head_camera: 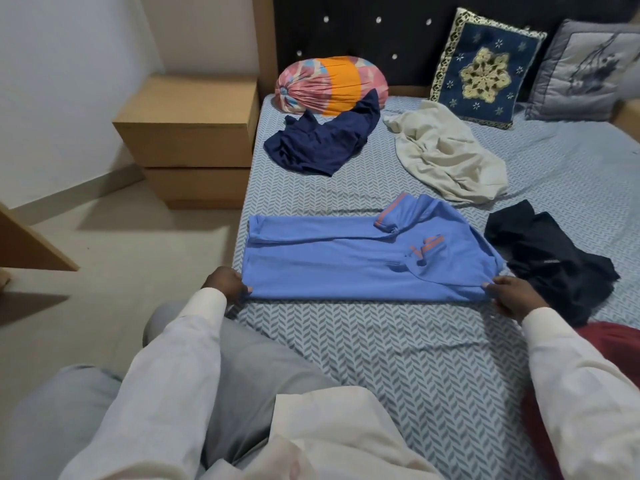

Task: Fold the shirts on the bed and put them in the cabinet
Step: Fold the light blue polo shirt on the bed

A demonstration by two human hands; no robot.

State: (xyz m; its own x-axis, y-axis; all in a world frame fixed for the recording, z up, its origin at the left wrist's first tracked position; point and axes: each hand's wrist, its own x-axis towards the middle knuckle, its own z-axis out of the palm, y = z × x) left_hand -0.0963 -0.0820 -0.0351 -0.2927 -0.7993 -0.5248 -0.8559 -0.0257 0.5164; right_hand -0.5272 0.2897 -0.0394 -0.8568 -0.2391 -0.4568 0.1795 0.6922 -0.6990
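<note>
A light blue polo shirt [346, 265] with orange-striped sleeve cuffs lies lengthwise across the bed, folded into a long band. My left hand [225, 284] pinches its near left corner and my right hand [512, 297] pinches its near right corner. Farther back a navy shirt [322, 143] lies crumpled beside a cream shirt [446, 157]. A black shirt [550, 258] lies bunched just right of the blue one. A dark red garment [609, 341] shows at the right edge under my right sleeve.
The bed [398, 358] has a blue herringbone sheet. A pink and orange bolster [329, 84] and two cushions [485, 67] lean on the dark headboard. A wooden nightstand [194, 133] stands left of the bed, with a wooden board [31, 244] at the far left.
</note>
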